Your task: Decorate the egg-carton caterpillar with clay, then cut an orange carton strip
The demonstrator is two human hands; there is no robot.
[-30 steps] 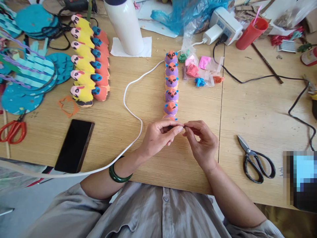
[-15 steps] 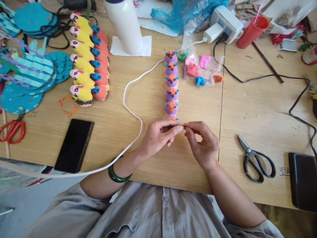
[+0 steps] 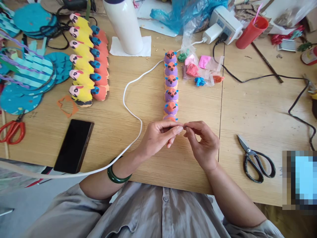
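Note:
Near the front of the table, my left hand [image 3: 162,136] and my right hand [image 3: 203,142] meet fingertip to fingertip. Both are closed in a pinch, thumb against index finger. A tiny dark bit shows between the fingertips, too small to name. Just beyond them runs a column of small clay figures [image 3: 171,95], purple with orange heads and blue ears; the nearest one is partly hidden by my left hand. Right of the column lie bags of coloured clay [image 3: 192,68] in pink, green, blue and orange.
Yellow and orange clay figures [image 3: 83,48] stand left, by blue discs [image 3: 32,19]. A white cable [image 3: 125,96] crosses near my left arm. Around lie a phone [image 3: 73,145], black scissors [image 3: 256,160], red scissors [image 3: 15,130], a white bottle [image 3: 126,28] and a power strip [image 3: 226,24].
My hands keep almost the same pinch and place. At the right edge, the dark device is now covered by a pixelated, light-blue patch.

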